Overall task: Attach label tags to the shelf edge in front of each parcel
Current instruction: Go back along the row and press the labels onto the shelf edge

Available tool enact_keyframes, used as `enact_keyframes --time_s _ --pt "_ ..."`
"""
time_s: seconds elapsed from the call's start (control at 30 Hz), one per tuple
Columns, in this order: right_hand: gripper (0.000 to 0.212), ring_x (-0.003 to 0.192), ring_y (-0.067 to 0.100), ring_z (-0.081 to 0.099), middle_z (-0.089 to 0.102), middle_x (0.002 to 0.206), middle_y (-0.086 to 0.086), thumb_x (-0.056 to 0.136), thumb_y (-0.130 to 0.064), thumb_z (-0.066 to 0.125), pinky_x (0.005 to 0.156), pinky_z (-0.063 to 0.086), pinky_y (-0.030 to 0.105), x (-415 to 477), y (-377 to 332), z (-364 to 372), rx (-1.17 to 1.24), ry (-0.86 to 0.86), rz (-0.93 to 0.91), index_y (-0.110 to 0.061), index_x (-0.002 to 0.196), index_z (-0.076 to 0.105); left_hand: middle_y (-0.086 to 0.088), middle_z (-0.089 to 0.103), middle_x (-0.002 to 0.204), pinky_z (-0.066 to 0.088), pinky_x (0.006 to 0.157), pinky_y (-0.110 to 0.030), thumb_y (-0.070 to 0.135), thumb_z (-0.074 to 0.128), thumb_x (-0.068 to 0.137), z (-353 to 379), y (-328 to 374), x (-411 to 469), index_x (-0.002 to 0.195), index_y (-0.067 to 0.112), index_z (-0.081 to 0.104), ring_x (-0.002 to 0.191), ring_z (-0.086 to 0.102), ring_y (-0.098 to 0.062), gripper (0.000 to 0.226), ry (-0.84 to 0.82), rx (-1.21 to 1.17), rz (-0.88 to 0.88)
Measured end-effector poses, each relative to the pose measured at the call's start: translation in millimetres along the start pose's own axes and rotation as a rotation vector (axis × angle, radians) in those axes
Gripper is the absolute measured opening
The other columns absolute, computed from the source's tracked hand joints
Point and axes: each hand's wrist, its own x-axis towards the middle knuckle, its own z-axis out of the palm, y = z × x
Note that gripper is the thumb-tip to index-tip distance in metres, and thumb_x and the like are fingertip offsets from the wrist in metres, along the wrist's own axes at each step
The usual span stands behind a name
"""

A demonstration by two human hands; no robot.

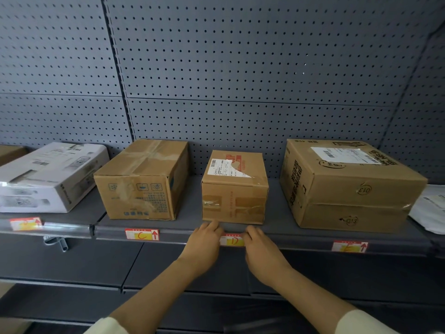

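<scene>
A red, white and yellow tag marked D (pixel 232 240) sits on the grey shelf edge (pixel 289 241), in front of a small brown parcel (pixel 234 189). My left hand (pixel 204 242) pinches its left end and my right hand (pixel 261 249) pinches its right end. Tag C (pixel 142 234) is on the edge below a taped brown parcel (pixel 142 179). Tag E (pixel 349 246) is below a large brown parcel (pixel 346 184). Another tag (pixel 25 224) lies below a white box (pixel 48 177) at the left.
A white plastic mailer bag (pixel 431 208) lies at the far right of the shelf. Grey pegboard (pixel 240 68) backs the shelf. A metal bracket (pixel 56 243) hangs under the left shelf edge. A lower shelf (pixel 72 283) runs beneath.
</scene>
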Motion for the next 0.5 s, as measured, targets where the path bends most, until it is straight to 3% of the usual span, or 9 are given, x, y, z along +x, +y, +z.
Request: enact_keyframes --time_s 0.5 --pt "0.035 0.113 0.022 0.045 0.041 0.127 0.007 0.092 -0.008 0.051 0.092 0.045 0.035 0.0 3.4 -5.9 0.028 -0.009 -0.018 -0.01 0.127 0.047 -0.004 0.048 0.126 0.038 0.099 -0.033 0.009 0.053 0.089 4.3 1.5 -5.6 0.13 0.017 0.048 0.116 0.045 -0.024 0.042 -0.021 0.073 0.016"
